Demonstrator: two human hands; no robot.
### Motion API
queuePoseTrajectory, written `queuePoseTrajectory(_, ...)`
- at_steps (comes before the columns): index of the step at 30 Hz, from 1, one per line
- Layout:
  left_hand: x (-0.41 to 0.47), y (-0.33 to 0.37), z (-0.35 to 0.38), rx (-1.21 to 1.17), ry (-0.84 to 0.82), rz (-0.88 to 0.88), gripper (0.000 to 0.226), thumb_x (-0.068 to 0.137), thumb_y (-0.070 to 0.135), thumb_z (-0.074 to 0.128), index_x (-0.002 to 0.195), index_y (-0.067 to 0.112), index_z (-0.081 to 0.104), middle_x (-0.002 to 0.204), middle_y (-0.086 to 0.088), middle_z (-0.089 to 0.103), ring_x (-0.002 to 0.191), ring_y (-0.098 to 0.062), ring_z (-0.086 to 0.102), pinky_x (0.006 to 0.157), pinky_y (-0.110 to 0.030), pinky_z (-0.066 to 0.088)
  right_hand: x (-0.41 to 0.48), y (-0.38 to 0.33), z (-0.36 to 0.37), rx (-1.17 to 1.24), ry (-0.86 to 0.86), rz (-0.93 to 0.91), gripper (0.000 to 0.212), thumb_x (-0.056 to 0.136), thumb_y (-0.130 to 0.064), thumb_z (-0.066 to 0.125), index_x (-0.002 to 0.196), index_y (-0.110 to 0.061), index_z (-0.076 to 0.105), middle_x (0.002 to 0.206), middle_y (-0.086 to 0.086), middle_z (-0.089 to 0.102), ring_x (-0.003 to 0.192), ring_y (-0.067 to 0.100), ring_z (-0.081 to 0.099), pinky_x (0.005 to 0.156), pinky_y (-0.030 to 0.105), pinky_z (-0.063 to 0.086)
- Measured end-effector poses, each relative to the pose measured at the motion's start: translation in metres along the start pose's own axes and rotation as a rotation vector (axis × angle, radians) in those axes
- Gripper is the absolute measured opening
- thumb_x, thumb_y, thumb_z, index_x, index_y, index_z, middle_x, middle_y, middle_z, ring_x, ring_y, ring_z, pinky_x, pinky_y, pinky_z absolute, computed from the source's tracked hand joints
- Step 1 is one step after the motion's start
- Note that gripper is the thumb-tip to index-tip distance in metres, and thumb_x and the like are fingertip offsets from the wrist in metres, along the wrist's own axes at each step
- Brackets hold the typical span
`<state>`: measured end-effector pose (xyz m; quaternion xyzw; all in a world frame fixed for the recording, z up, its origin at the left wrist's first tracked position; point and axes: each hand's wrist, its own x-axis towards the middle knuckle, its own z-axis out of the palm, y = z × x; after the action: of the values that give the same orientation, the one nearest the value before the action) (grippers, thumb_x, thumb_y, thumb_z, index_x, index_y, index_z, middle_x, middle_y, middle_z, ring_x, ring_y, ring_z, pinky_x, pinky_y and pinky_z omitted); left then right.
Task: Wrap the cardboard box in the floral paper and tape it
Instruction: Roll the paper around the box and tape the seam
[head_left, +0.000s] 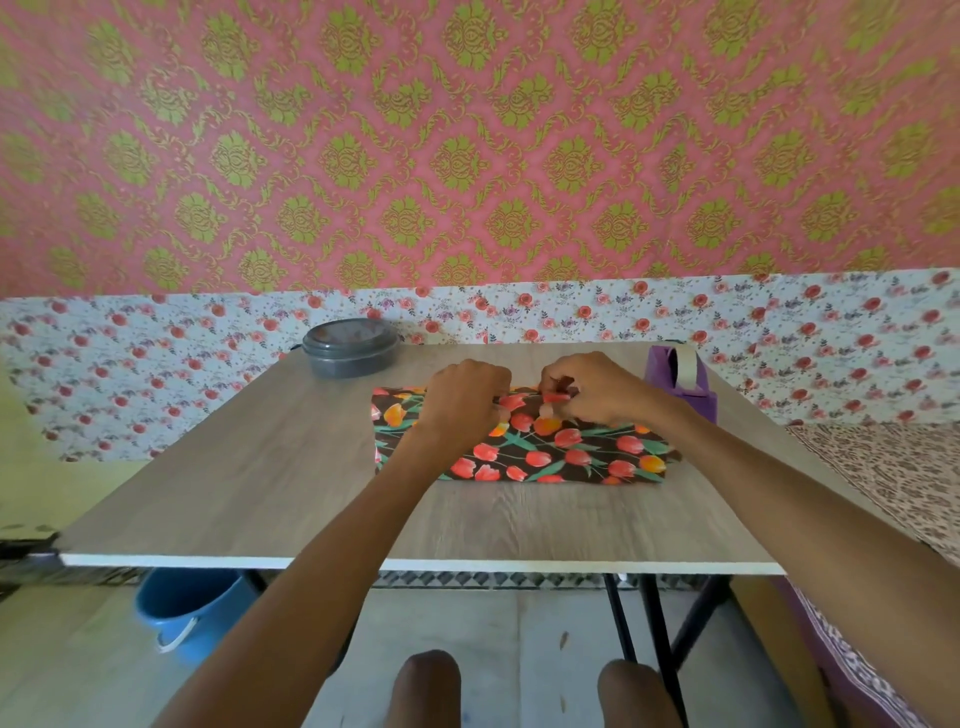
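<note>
From my remote seat I see the floral paper (545, 447), dark with red and orange tulips, lying as a flat box-shaped parcel in the middle of the table (234, 467), a little right of centre. It is folded over the cardboard box, and none of the cardboard shows. Both hands are on the parcel's far long edge, close together but apart.

The left hand (462, 400) is on the far-left part of the top. Its fingers are curled down over the far edge and grip the paper there. The right hand (597, 389) is just beside it, knuckles up. Its fingertips are drawn together in a pinch on the paper at the far edge. I cannot tell whether a strip of tape lies under those fingertips. The near half of the parcel is uncovered by either hand.

At the far left of the table stands a round grey container (350, 353) with its lid on. Its wall is dark and I cannot make out the contents. At the far right, just behind the right wrist, stands a purple dispenser (691, 400) with a tape roll (688, 366) upright in it. On the floor under the table's left side sits a blue bucket (192, 608) with a white handle. The tabletop hides the inside of it.
</note>
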<state>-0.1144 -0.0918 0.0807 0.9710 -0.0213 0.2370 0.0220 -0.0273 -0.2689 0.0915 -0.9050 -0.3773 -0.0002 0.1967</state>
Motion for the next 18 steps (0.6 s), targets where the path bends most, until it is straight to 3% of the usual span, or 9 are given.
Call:
queuePoseTrajectory(3,0.007,-0.008,-0.003,-0.053,-0.029,-0.001,0.021,0.083,0.008,0.065,0.097,0.021,0.072,0.096,-0.003,0.072,0.085,-0.025,0.065,0.071,-0.028,0.047,0.002,-0.002,-0.006,0.064,-0.080,0.074,0.012,0.087,-0.028,0.073,0.082,-0.022,0.064,0.112,0.006,0.064,0.105,0.026,0.058,0.091,0.041,0.047)
queuePoseTrajectory(8,0.015,-0.022,-0.008,-0.241,-0.138,-0.032,0.025,0.085,0.002,0.061,0.093,0.019,0.078,0.095,0.002,0.075,0.077,-0.013,0.065,0.079,-0.031,0.057,-0.001,-0.013,-0.013,0.110,-0.233,0.150,0.016,0.094,-0.020,0.066,0.084,-0.010,0.058,0.083,0.004,0.052,0.074,0.016,0.044,0.065,0.031,0.031)
queuePoseTrajectory(10,0.014,-0.025,-0.005,-0.241,-0.131,-0.068,0.021,0.086,0.005,0.064,0.094,0.020,0.076,0.097,0.002,0.074,0.084,-0.014,0.065,0.087,-0.035,0.054,-0.001,-0.013,-0.011,0.113,-0.201,0.175,0.012,0.089,-0.013,0.067,0.082,-0.009,0.058,0.085,0.007,0.057,0.076,0.017,0.046,0.066,0.030,0.033)
queuePoseTrajectory(12,0.006,-0.028,0.005,-0.111,0.007,-0.109,0.013,0.084,0.015,0.071,0.095,0.023,0.073,0.101,0.005,0.070,0.100,-0.016,0.060,0.099,-0.037,0.043,0.000,-0.011,-0.003,0.116,-0.151,0.216,0.013,0.082,-0.011,0.069,0.076,-0.010,0.058,0.088,0.017,0.062,0.079,0.019,0.050,0.070,0.030,0.036)
queuePoseTrajectory(15,-0.009,-0.025,0.018,-0.047,0.262,-0.193,0.011,0.088,0.012,0.064,0.098,0.018,0.067,0.106,-0.001,0.063,0.103,-0.021,0.053,0.091,-0.035,0.041,0.002,-0.012,0.004,0.123,-0.102,0.300,0.026,0.077,-0.020,0.071,0.063,-0.015,0.049,0.072,0.012,0.058,0.068,0.018,0.047,0.064,0.030,0.032)
queuePoseTrajectory(18,-0.012,-0.011,0.029,-0.318,0.280,-0.368,0.012,0.094,0.015,0.054,0.103,0.012,0.060,0.101,-0.002,0.058,0.089,-0.018,0.052,0.072,-0.029,0.044,0.003,-0.018,0.001,0.140,-0.128,0.393,0.039,0.082,-0.024,0.073,0.059,-0.015,0.043,0.061,-0.001,0.041,0.058,0.016,0.038,0.056,0.030,0.025)
